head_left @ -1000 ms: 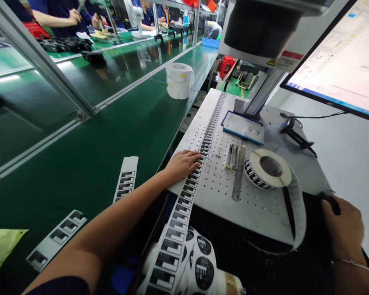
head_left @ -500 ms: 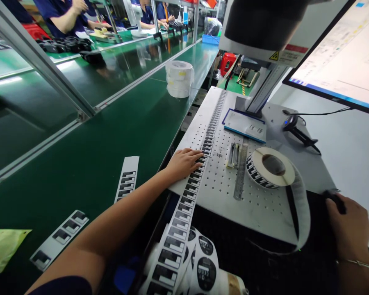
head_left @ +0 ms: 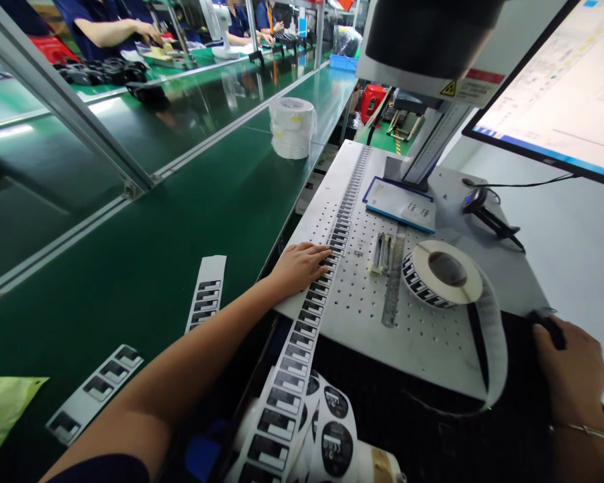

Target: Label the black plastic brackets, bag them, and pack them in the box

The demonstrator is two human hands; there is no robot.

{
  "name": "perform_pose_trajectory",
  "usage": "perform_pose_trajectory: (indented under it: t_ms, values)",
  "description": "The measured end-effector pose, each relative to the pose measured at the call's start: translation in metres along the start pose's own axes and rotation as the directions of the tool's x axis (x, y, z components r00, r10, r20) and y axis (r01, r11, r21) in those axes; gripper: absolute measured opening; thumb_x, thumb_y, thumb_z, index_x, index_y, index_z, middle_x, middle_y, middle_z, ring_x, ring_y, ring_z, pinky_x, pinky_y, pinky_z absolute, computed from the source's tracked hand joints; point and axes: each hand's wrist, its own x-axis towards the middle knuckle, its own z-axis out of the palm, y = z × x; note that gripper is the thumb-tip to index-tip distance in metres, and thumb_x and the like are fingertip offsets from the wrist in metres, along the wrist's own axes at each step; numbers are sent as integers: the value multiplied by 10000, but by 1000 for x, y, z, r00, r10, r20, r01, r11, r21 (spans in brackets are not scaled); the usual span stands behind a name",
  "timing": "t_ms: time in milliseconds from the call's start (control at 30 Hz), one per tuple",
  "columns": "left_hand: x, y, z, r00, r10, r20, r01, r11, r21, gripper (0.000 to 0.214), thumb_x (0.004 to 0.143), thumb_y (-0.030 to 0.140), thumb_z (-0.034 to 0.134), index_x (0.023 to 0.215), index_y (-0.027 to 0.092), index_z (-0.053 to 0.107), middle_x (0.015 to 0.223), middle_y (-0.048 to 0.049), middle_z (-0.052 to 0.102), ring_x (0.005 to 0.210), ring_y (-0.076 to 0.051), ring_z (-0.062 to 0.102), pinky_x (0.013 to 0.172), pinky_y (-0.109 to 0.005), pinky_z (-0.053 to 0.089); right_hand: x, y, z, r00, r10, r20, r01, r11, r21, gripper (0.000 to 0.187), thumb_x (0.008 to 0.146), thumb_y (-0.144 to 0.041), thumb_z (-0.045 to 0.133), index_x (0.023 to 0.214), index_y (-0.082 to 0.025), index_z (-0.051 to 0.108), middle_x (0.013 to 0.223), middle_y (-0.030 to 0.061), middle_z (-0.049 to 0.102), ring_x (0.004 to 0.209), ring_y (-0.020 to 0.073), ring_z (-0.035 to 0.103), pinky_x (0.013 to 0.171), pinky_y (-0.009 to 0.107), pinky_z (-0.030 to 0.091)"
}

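Note:
My left hand (head_left: pixel 302 268) lies flat with fingers stretched over the edge of a long strip of black-and-white labels (head_left: pixel 309 315). The strip runs along the left side of a perforated metal plate (head_left: pixel 352 288) and hangs down over its near edge. At the right, my right hand (head_left: pixel 576 365) is wrapped round a dark computer mouse (head_left: pixel 551 329); part of the mouse is hidden. Between the hands, a roll of labels (head_left: pixel 443 275) rests on the plate, its loose tail curling down toward the front. A steel ruler (head_left: pixel 393 285) lies left of the roll.
Above the plate hangs a machine head (head_left: pixel 427 40) on a column. A monitor (head_left: pixel 558 87) and a barcode scanner (head_left: pixel 490 218) are at the right. On the green bench (head_left: pixel 171 228) are short label strips (head_left: pixel 98 389) and stacked white rolls (head_left: pixel 292 127). Co-workers sit across the line.
Both my hands and the label strip stay in place. In the background, a co-worker's raised hand has come down to the bench. The view has shifted very slightly.

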Motion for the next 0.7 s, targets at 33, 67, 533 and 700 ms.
perform_pose_trajectory:
  t_ms: [33, 67, 533, 700]
  values:
    - [0, 0, 0, 1000, -2, 2, 2, 1000, -1, 451, 997, 405, 442, 1414, 256, 524, 1484, 11, 515, 1328, -246, 468, 1082, -426, 382, 0, 0, 0, 1000, -1, 0, 1, 1000, -2, 750, 773, -624, 362, 1332, -186, 603, 1377, 166, 580, 1336, 342, 465, 1061, 484, 404]
    - [0, 0, -1, 1000, -3, 3, 3, 1000, -2, 450, 996, 405, 444, 1412, 254, 526, 1482, 9, 518, 1327, -246, 470, 1081, -427, 384, 0, 0, 0, 1000, -3, 0, 3, 1000, -3, 750, 775, -624, 359, 1331, -185, 603, 1377, 168, 579, 1338, 341, 462, 1063, 485, 402]
    - [0, -1, 2, 1000, 9, -15, -9, 1000, 5, 448, 992, 409, 466, 1402, 244, 537, 1474, 4, 526, 1323, -249, 483, 1078, -437, 399, 0, -1, -1, 1000, -26, -5, 26, 1000, 0, 744, 777, -620, 373, 1321, -170, 608, 1364, 165, 592, 1320, 354, 482, 1081, 497, 405]
    - [0, 1, -1, 1000, 1, 1, -1, 1000, 5, 449, 995, 402, 461, 1413, 252, 526, 1481, 5, 519, 1329, -247, 476, 1090, -427, 391, 0, 0, -1, 1000, -26, -2, 26, 1000, -12, 757, 776, -622, 371, 1325, -157, 605, 1374, 166, 585, 1327, 352, 476, 1089, 488, 398]
